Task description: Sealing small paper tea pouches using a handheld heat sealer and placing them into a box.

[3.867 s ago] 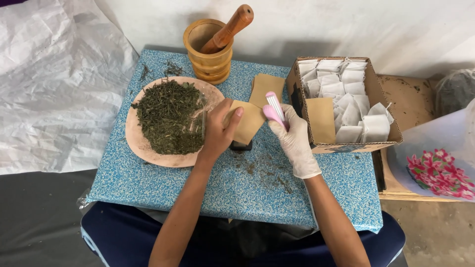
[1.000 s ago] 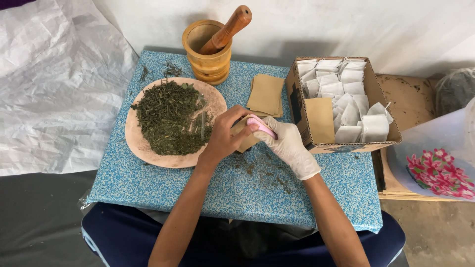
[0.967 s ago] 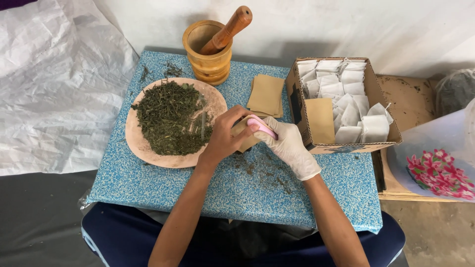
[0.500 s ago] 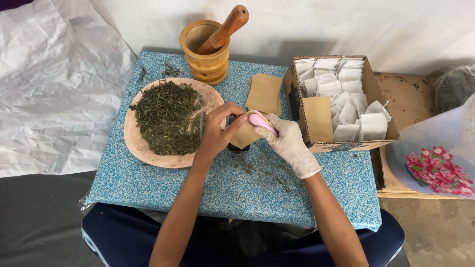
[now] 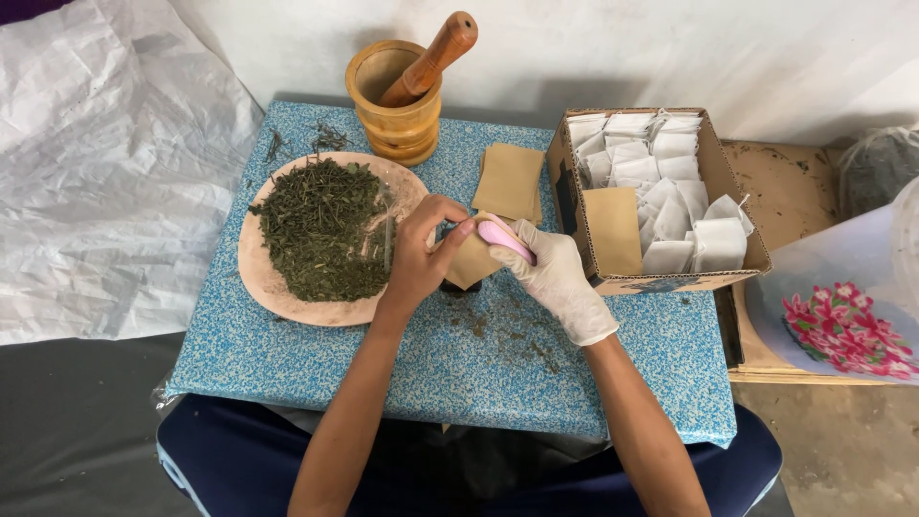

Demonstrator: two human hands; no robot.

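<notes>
My bare left hand [image 5: 421, 254] holds a small brown paper pouch [image 5: 471, 260] above the blue speckled table [image 5: 316, 364], its thumb pressing the pouch's top edge. In a white glove, my right hand [image 5: 555, 278] grips a pink spoon [image 5: 505, 239] whose tip rests at the pouch's mouth. A round tan plate [image 5: 287, 297] heaped with dried green herbs [image 5: 321, 230] lies just left of my left hand. A small dark object under the pouch is mostly hidden.
A wooden mortar with pestle [image 5: 402, 91] stands at the back. Flat brown pouches [image 5: 509, 180] lie beside it. A cardboard box [image 5: 737, 230] of white filter bags sits to the right. Herb crumbs [image 5: 522, 340] litter the table. White plastic sheeting [image 5: 105, 163] lies left; a flowered bag [image 5: 847, 325] lies right.
Since the oldest frame both hands have lowered and closed in together over the pouch. The spoon has tipped from upright down to the pouch's mouth. Over the last second little has shifted.
</notes>
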